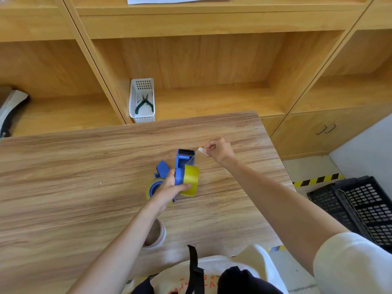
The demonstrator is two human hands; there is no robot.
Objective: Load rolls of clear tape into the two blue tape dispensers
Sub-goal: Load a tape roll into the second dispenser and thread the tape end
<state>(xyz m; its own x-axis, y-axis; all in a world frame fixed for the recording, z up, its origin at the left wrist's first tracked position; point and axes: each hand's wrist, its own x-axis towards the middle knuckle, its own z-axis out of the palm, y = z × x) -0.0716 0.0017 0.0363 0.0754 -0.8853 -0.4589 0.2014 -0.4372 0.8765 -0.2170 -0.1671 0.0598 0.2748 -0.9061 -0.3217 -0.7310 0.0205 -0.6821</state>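
Spanning most of the view, the wooden tabletop carries two blue dispensers and three tape rolls. Beyond it, a shelf unit holds one white basket with pliers. The left hand grips one blue dispenser bearing a yellowish tape roll. The second dispenser, loaded with a roll, lies behind that hand. A third roll sits partly hidden under the left forearm. The right hand pinches the tape's free end.

No text can be read anywhere. The white garment at the bottom edge carries red-orange marks, too cut off and blurred to make out.
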